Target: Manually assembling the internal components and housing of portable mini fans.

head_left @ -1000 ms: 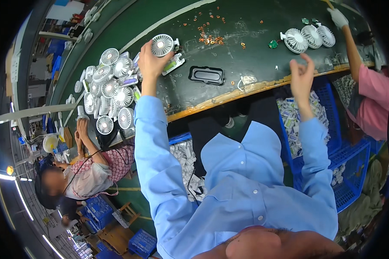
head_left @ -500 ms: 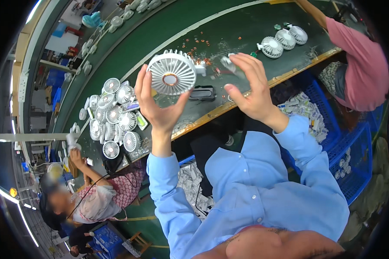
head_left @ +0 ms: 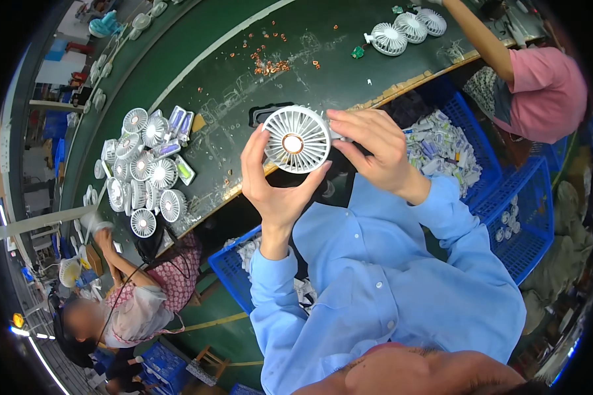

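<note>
In front of me is a round white fan head (head_left: 297, 139) with a ribbed grille and a copper-coloured ring round its hub. My left hand (head_left: 275, 187) grips its rim from the left and below, thumb at the lower right edge. At the fan head's right side, the fingers of my right hand (head_left: 373, 150) are closed on its small white neck, which they mostly hide. A black tray (head_left: 262, 114) lies on the bench just behind the fan head.
Left on the green bench (head_left: 221, 131) is a pile of white fan heads (head_left: 138, 169) with wrapped packs (head_left: 184, 170). Copper-coloured rings (head_left: 270, 67) lie farther back; three fans (head_left: 412, 27) stand far right. Blue crates (head_left: 473, 131) flank me. Co-workers sit left and right.
The fan head has come down and nearer to me. My right hand, earlier apart from it with a blurred whitish thing near its fingers, has closed in at its right side.
</note>
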`<action>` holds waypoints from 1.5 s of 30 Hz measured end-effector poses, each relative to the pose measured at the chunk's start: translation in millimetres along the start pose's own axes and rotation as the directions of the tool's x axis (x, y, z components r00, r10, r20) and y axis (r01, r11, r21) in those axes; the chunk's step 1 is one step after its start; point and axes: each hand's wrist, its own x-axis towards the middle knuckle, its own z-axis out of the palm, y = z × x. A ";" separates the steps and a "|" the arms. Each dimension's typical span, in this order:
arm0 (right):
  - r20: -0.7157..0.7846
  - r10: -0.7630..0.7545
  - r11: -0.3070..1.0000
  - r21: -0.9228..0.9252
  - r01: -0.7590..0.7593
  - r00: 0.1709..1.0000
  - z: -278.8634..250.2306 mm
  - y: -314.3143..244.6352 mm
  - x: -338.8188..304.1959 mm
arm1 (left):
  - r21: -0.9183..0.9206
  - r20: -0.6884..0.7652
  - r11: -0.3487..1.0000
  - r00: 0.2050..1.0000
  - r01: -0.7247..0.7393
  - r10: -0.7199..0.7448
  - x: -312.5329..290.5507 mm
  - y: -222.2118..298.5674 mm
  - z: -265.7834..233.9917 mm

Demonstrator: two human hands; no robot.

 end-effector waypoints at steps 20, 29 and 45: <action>0.699 0.407 0.070 0.618 -0.783 0.588 28.9 -2.2 -54.3 | -0.369 -0.038 0.851 0.909 0.374 -0.415 -31.9 -1.2 -8.3; 0.666 0.546 0.082 0.561 -0.824 0.508 7.1 5.8 -58.0 | -0.376 0.012 0.808 0.874 0.454 -0.486 -82.4 -16.3 -7.4; 0.518 0.434 0.795 0.164 -0.584 0.737 -26.1 -3.6 -45.4 | -0.275 0.199 0.923 0.955 0.268 -0.218 -82.6 4.5 58.3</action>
